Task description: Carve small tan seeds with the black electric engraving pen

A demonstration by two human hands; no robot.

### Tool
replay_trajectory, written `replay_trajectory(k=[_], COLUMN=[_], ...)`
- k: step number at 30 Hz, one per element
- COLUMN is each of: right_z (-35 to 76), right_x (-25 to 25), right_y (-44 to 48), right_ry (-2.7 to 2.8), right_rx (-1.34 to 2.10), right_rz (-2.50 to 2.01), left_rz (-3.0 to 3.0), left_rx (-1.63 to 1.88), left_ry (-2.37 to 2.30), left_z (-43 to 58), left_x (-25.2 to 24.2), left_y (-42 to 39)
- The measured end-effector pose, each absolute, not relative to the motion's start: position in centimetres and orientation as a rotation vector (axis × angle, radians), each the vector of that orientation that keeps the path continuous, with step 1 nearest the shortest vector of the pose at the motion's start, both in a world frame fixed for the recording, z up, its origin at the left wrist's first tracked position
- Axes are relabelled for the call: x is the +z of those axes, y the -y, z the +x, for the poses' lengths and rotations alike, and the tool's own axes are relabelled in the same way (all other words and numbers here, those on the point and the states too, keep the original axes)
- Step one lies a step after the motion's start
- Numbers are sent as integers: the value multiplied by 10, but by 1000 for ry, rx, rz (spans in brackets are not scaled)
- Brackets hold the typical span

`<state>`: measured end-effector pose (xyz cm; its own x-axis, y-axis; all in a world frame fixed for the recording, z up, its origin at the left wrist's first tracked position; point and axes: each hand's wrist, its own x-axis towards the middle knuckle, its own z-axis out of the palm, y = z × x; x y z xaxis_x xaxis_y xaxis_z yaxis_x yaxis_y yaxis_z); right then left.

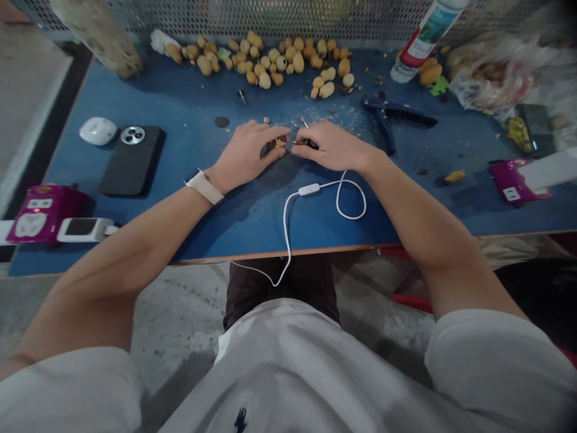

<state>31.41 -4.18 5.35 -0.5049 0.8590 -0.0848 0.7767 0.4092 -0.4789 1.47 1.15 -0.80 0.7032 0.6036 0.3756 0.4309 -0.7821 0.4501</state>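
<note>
My left hand (250,149) pinches a small brown-and-yellow piece (282,142) between thumb and fingers. Just to its right, my right hand (331,145) is closed around a small dark tool (310,143); its tip points at the piece, and most of it is hidden by my fingers. Thin metal points show above the right fingertips. Pale crumbs (336,114) lie scattered behind that hand. Further back spreads a row of small tan, gourd-shaped fruits (270,59). Dark blue pliers (383,117) rest to the right of my right hand.
A black phone (133,162) and a white mouse-like case (98,130) lie at left, near a purple power socket (42,213). A white cable (287,225) with a switch crosses the table's front edge. At back right are a bottle (424,42) and a plastic bag (496,72).
</note>
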Motion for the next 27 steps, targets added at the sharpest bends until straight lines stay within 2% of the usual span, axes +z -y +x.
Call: replay_trajectory(k=[15, 27], right_z=[319, 322], right_x=[36, 33], right_y=[34, 32], right_ry=[2467, 2460], right_rx=[595, 609], right_rz=[-1410, -1388], left_rz=[2579, 2658], left_rx=[335, 389], left_ry=[-1041, -1040], left_z=[23, 21], left_x=[25, 9], left_y=[16, 9])
